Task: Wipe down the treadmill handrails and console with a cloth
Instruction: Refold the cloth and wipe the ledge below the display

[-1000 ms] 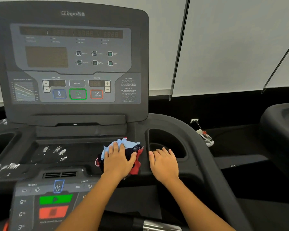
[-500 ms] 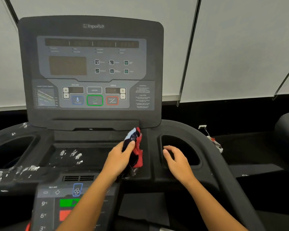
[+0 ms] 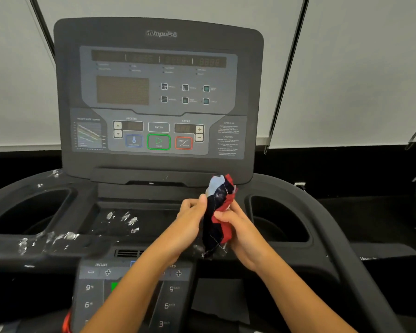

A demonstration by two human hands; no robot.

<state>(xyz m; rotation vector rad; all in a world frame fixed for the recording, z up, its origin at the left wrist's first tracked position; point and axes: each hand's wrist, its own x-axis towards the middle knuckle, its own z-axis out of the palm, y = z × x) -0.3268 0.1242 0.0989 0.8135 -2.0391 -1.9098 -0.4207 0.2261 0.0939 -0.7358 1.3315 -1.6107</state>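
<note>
The left hand (image 3: 190,218) and the right hand (image 3: 240,227) were bare. The left forearm (image 3: 135,287) and the right forearm (image 3: 296,294) were likewise uncovered and slender, showing skin all the way from wrist to the view's lower edge.

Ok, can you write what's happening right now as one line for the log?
left hand: grips cloth | right hand: pinches cloth | cloth: bunched, upright | tray: white flecks

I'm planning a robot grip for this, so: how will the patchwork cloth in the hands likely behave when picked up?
Probably floppy: the cloth bunches and folds between the left hand and right hand, its lower end hanging limp. Likely light, since the fingers alone hold it up. Loose threads at its frayed edge may snag.
</note>
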